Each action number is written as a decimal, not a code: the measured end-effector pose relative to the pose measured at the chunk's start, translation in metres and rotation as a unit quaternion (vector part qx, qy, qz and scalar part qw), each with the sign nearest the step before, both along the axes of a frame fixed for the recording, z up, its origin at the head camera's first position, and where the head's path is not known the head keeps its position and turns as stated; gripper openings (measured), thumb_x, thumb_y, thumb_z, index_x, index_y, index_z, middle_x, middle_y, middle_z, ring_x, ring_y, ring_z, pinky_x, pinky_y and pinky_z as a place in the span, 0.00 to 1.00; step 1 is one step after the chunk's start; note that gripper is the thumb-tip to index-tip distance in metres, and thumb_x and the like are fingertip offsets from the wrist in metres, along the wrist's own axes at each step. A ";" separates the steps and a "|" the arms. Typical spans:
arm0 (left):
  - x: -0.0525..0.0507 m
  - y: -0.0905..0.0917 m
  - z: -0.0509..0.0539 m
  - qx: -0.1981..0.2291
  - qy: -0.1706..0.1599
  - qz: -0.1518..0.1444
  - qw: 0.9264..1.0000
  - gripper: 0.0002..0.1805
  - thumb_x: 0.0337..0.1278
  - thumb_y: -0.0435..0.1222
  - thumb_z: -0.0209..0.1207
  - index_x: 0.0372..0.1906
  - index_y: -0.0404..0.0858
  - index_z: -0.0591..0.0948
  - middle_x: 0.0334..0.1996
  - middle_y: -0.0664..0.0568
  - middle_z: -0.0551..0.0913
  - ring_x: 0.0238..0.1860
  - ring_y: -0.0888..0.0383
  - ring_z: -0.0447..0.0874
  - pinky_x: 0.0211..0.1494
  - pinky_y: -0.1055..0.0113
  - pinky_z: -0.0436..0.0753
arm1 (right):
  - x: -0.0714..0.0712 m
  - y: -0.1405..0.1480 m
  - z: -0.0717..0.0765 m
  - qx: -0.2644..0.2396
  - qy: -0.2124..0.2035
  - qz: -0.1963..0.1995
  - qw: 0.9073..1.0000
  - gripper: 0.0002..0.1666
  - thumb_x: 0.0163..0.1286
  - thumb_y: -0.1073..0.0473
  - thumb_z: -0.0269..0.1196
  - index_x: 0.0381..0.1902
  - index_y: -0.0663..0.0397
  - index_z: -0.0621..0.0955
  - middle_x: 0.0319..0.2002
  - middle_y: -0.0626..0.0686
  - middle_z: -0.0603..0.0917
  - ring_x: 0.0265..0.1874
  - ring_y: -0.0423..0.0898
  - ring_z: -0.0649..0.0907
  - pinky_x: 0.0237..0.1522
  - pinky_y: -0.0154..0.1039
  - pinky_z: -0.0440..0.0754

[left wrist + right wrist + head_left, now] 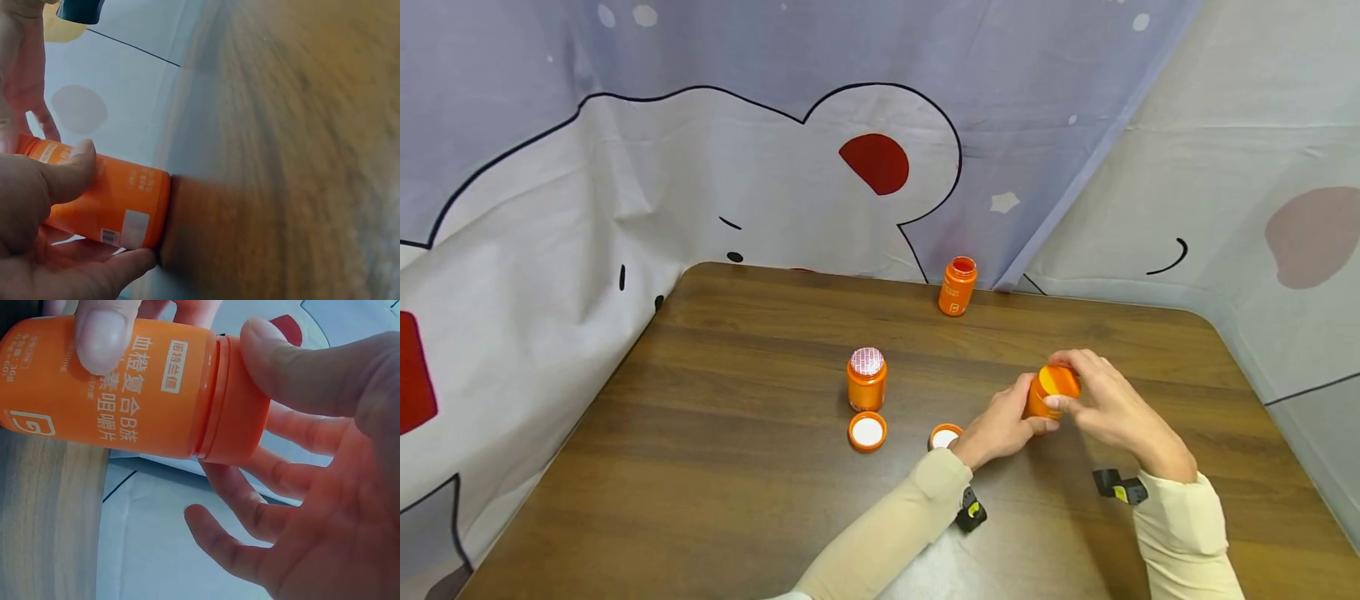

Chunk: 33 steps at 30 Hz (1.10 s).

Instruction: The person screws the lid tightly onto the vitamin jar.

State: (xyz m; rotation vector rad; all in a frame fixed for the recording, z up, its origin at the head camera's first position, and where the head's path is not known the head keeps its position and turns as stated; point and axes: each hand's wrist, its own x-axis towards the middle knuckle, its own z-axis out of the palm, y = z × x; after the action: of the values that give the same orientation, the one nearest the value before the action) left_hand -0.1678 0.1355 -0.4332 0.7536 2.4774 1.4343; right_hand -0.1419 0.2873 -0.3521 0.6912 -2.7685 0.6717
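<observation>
An orange pill bottle (1038,403) stands upright on the right side of the wooden table, its orange cap (234,419) on. My left hand (1003,425) grips the body low down, thumb on one side and fingers on the other, as the left wrist view shows on the bottle (128,187). With thumb and fingers, my right hand (1108,408) holds the cap from the right. White printed characters run along the bottle (153,428) in the right wrist view. A thin gap shows between cap and neck ring.
Near the back edge stands an uncapped orange bottle (956,292). Left of centre is another bottle (867,389) with a printed seal over its mouth. One upturned cap (867,432) lies before it. A second upturned cap (944,437) is partly hidden by my left wrist.
</observation>
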 end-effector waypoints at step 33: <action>-0.001 -0.002 0.003 -0.003 -0.010 0.006 1.000 0.32 0.50 0.46 0.64 0.60 0.47 0.66 0.46 0.57 0.78 0.39 0.67 0.74 0.45 0.75 0.73 | -0.004 0.014 -0.004 -0.056 -0.062 0.017 0.996 0.35 0.53 0.59 0.70 0.57 0.54 0.67 0.49 0.50 0.78 0.46 0.46 0.77 0.49 0.27 0.69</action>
State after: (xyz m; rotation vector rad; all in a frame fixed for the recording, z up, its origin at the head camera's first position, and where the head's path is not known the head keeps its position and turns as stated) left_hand -0.1687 0.1335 -0.4300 0.7198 2.4750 1.4309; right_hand -0.1456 0.3010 -0.3565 0.6960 -2.8094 0.8995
